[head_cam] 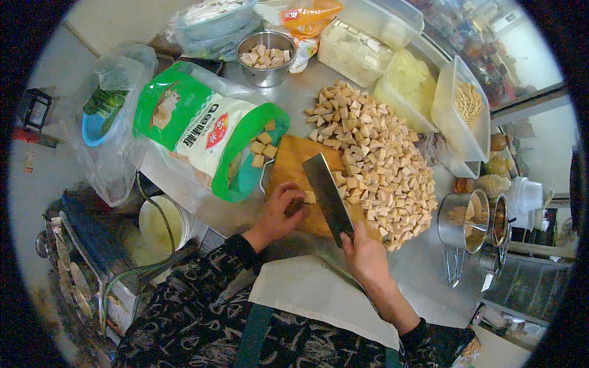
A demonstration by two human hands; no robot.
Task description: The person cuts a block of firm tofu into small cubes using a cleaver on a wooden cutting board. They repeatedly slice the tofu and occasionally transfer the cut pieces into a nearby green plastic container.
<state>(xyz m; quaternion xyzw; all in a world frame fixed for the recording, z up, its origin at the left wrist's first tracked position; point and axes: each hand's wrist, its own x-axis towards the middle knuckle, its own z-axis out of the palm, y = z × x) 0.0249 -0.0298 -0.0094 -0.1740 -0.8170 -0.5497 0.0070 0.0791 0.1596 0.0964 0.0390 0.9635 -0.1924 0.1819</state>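
My right hand (363, 253) grips the handle of a cleaver (327, 198), its broad blade over a wooden cutting board (287, 158). At the board's near left, my left hand (278, 214) has its fingers curled beside a small tan food piece (310, 197); whether they touch it, I cannot tell. A large heap of cut tan food chunks (377, 161) covers the board's right side and spreads onto the metal table. Left of the board lies an open green and white plastic bag (202, 124), with several uncut tan cubes (263, 146) at its mouth.
Behind the board stands a steel bowl (267, 76) of chunks, near a blue basket (221, 23). Plastic containers (354, 55) line the back right, one (460, 110) holding thin yellowish strips. Steel pots (462, 221) stand at right. A white bucket (161, 225) is below the table's left edge.
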